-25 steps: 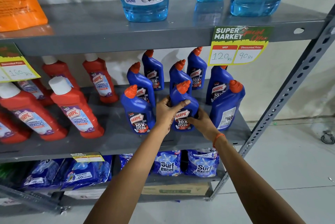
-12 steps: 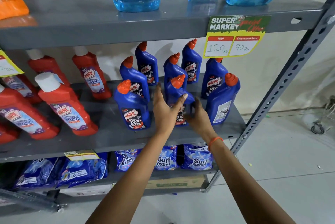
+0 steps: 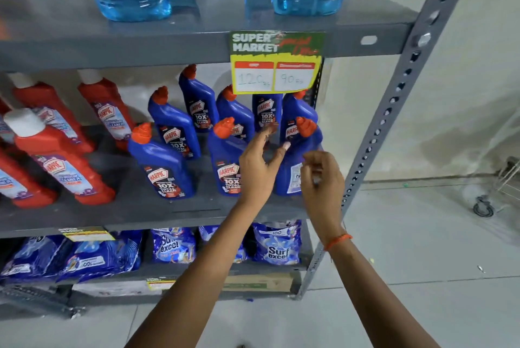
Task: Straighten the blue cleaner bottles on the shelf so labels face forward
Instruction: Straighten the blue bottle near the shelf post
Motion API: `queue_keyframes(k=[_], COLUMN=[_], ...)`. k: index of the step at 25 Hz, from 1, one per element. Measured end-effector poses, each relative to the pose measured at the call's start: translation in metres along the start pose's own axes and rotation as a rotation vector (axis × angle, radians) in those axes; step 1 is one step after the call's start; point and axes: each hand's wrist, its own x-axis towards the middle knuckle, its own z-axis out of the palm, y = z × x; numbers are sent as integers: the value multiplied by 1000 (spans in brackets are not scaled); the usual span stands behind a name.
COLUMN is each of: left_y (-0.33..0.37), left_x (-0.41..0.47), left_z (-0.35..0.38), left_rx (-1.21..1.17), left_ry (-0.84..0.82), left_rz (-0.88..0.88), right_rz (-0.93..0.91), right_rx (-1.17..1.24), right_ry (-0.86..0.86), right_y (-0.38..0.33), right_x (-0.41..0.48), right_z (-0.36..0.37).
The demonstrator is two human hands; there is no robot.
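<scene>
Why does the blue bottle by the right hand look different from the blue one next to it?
The middle bottle shows its red Harpic label; the rightmost bottle shows a white back label, so it is turned. The left hand overlaps the middle one; the right hand overlaps the other. Both are blue with orange caps.

Soft, even light is falling from above; the upper shelf (image 3: 197, 46) is casting shade over the back row of blue cleaner bottles (image 3: 197, 100); motion blur is smearing both hands and the price tag (image 3: 277, 62); wide-angle distortion is bowing the frame edges.
</scene>
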Motion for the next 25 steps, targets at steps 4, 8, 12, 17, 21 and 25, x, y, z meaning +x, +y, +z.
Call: queue_keyframes(k=[4,8,12,17,21,25], left_y=[-12,-11,-6,11,7,-6], left_x=[23,37,33,39,52,54], left_z=[16,25,36,38,30,27], left_rx=[61,164,227,234,-47,-416], left_ry=[-381,-460,-195,-18,-260,-506], left_rz=[-250,-259,-344,-309,-282,-395], right_rz=[239,339,281,187,284,353], right_rx=[-56,-129,-167,-89,105,262], right_ry=[-101,-201,-154,-112,-161,-219], right_y=[48,65,66,70,74,82], right_x=[-12,-6,-2,18,32,40], right_z=[11,34,49,46,29,23])
